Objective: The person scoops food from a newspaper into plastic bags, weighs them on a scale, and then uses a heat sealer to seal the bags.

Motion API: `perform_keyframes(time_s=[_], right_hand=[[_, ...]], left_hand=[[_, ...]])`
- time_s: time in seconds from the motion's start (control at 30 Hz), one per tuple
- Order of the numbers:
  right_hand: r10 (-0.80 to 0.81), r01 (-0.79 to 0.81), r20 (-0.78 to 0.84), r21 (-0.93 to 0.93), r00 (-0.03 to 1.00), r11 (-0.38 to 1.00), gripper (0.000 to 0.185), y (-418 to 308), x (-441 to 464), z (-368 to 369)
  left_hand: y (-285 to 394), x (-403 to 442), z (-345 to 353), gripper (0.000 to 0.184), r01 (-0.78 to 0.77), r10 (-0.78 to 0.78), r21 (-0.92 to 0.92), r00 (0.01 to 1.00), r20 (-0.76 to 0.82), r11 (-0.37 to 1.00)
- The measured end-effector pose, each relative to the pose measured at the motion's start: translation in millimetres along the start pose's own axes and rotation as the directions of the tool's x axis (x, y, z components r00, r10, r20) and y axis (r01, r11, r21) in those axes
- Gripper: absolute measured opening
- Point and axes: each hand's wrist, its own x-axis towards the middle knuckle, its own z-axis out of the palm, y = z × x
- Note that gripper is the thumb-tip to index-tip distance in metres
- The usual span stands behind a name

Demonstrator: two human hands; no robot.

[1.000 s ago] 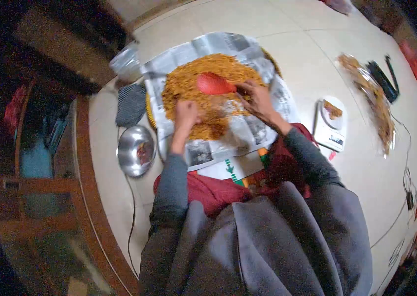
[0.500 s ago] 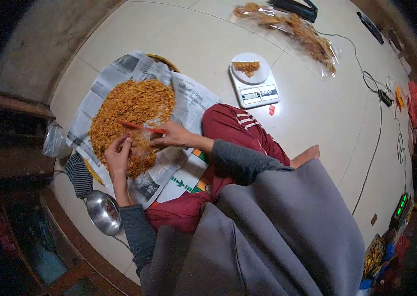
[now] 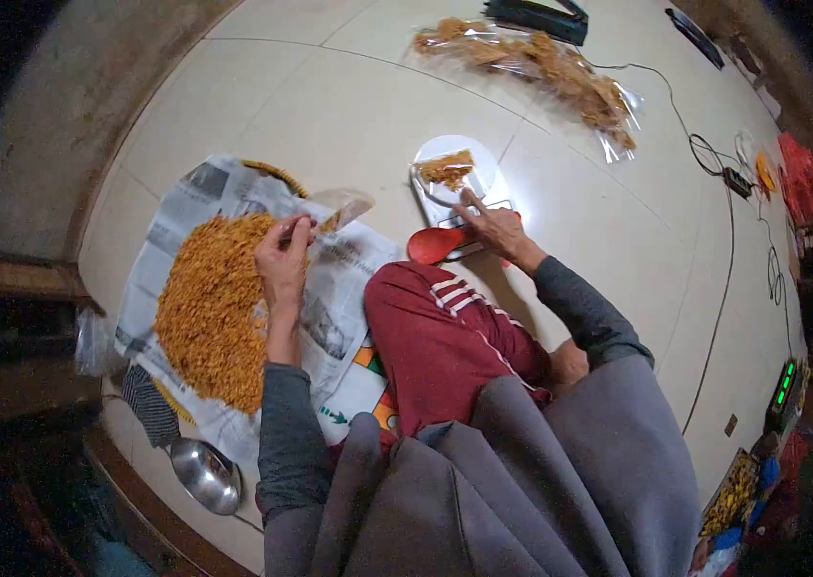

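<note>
My left hand [image 3: 283, 258] pinches a small clear plastic bag [image 3: 347, 210] with a little of the brown, crumbly food near its lower end. It is held above the newspaper [image 3: 329, 317], beside a large heap of the same food [image 3: 214, 308]. My right hand [image 3: 498, 231] keeps a red plastic spoon [image 3: 433, 246] in its grip over the front of the white kitchen scale [image 3: 425, 197]. Its fingertips reach the edge of the weighing plate, close to a small filled clear bag [image 3: 449, 170]. Whether they touch that bag, I cannot tell. The hand partly covers the scale's display.
Filled clear bags [image 3: 541, 67] lie on the tiled floor beyond the scale, near a black device [image 3: 536, 19]. A metal bowl [image 3: 206, 476] stands at lower left. Cables and a power strip [image 3: 738, 181] run along the right. My bent knee [image 3: 397, 288] lies between newspaper and scale.
My right hand has moved from the heap over to the scale, carrying the red spoon. My left hand has lifted the small bag up and right, off the heap. The view has shifted slightly.
</note>
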Motion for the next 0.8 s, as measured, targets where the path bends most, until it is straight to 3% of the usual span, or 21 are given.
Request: perform_keyframes(time_s=[0.1,0.13,0.27,0.37,0.43,0.5,0.57,0.63,0.67,0.73,0.77,0.8], right_hand=[[-0.038,0.049,-0.056,0.196,0.998,0.979,0.047,4.9,-1.9,-19.0],[-0.034,0.052,-0.075,0.262,0.997,0.964,0.045,6.0,-5.7,-31.8],[0.186,-0.132,-0.065,0.484,0.980,0.865,0.033,37.2,-31.9,-66.3],[0.327,-0.255,-0.008,0.609,0.945,0.751,0.031,74.2,-41.7,-105.6],[0.397,-0.229,-0.068,0.723,0.915,0.652,0.032,108.8,-33.6,-102.3],[0.423,-0.217,-0.197,0.628,0.884,0.747,0.032,137.6,-13.9,-111.5],[0.438,-0.345,-0.280,0.325,0.855,0.881,0.028,157.0,19.7,-142.8],[0.315,-0.217,-0.495,0.247,0.810,0.944,0.031,179.0,51.8,-162.6],[0.182,-0.169,-0.661,0.085,0.728,0.982,0.030,221.0,75.2,-142.8],[0.123,-0.204,-0.734,-0.022,0.667,0.979,0.031,233.4,88.1,-132.8],[0.216,-0.263,-0.675,0.035,0.705,0.964,0.034,203.0,90.5,-166.4],[0.303,-0.322,-0.607,0.081,0.735,0.943,0.036,182.6,89.2,-183.7]], left_hand=[[-18.7,22.4,46.7,0.020,-0.127,0.131,-0.065,0.989,0.069,0.990],[-28.7,28.2,66.1,0.019,-0.082,0.092,-0.104,0.992,0.091,0.991],[-64.2,27.7,137.3,0.021,-0.018,0.032,-0.064,0.972,0.235,0.998],[-84.5,8.0,160.3,0.029,-0.299,0.245,0.098,0.897,0.367,0.949],[-72.0,-5.4,150.2,0.035,-0.369,0.289,0.199,0.894,0.341,0.908],[-55.1,-22.5,133.4,0.037,-0.411,0.317,0.281,0.891,0.326,0.867],[-42.3,-38.2,111.1,0.035,-0.433,0.334,0.347,0.890,0.311,0.832],[-47.7,-61.2,102.2,0.031,-0.399,0.267,0.337,0.888,0.375,0.853],[-49.4,-69.2,100.2,0.030,-0.378,0.229,0.335,0.884,0.408,0.863],[-49.3,-78.6,98.7,0.026,-0.470,0.251,0.434,0.845,0.472,0.768],[-50.1,-82.1,98.2,0.025,-0.513,0.253,0.475,0.823,0.508,0.715],[-54.8,-81.4,100.1,0.021,-0.550,0.353,0.470,0.823,0.445,0.690]])
